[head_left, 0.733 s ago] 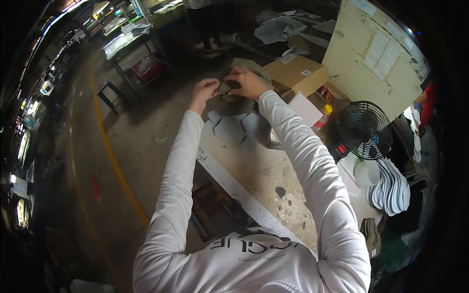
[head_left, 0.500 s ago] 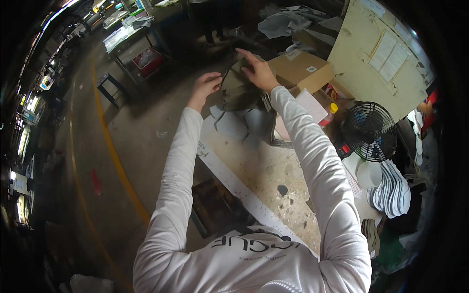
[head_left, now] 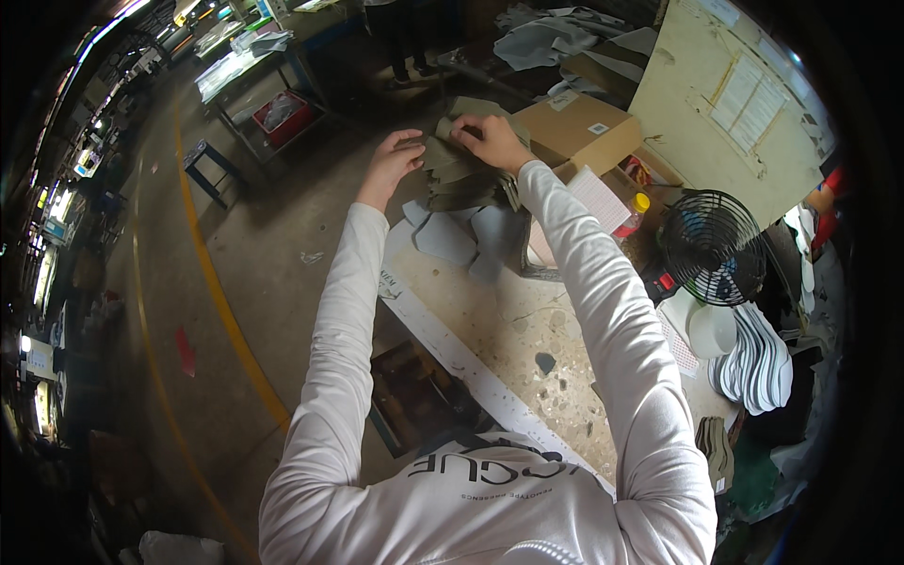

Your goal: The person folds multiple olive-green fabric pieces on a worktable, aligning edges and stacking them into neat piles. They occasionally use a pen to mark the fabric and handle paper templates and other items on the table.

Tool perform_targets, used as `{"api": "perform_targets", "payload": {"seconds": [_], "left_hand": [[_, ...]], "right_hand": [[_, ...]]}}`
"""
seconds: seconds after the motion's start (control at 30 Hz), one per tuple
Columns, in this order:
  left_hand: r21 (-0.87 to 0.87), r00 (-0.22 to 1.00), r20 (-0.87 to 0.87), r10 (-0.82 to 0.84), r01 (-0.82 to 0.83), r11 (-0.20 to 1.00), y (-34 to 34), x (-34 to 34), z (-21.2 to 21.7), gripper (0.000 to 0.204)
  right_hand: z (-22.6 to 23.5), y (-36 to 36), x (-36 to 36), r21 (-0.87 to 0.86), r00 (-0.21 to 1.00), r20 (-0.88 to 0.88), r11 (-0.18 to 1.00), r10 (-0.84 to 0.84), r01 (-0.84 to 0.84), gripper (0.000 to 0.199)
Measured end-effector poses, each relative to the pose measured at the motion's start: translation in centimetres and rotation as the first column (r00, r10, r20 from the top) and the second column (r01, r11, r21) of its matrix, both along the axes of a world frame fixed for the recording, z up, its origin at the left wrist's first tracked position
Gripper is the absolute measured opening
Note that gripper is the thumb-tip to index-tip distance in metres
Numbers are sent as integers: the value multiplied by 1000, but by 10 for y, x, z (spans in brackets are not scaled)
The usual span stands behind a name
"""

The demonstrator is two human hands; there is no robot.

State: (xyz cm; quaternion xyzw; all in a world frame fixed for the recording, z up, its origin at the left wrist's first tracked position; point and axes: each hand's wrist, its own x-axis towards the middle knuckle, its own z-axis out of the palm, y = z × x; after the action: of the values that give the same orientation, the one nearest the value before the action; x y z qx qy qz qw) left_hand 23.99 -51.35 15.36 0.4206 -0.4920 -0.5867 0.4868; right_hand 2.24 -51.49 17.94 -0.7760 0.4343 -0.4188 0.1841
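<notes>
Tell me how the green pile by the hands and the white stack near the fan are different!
The green pile is dark olive; the white stack is pale. The right hand is at the green pile; no hand is at the white stack. Both have layered pieces.

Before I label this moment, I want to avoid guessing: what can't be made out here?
All in the head view:
Left hand: too small and shaded to tell whether it pinches anything.
Olive pieces: partly hidden by the right hand and by one another, so their count is unclear.
Standing person: upper body cut off by the top edge.
Pale sheet on the board: print too small to read.
</notes>
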Motion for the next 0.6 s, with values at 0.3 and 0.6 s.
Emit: {"api": "perform_targets", "payload": {"seconds": [0.3, 0.6], "left_hand": [[13, 997, 68, -41, 40, 999, 3, 1, 3, 25], [-3, 994, -103, -24, 24, 1000, 4, -3, -3, 19]], "right_hand": [[-7, 1, 1, 19, 984, 144, 995, -104, 102, 31], [-5, 20, 9, -356, 974, -217, 934, -66, -16, 55]]}}
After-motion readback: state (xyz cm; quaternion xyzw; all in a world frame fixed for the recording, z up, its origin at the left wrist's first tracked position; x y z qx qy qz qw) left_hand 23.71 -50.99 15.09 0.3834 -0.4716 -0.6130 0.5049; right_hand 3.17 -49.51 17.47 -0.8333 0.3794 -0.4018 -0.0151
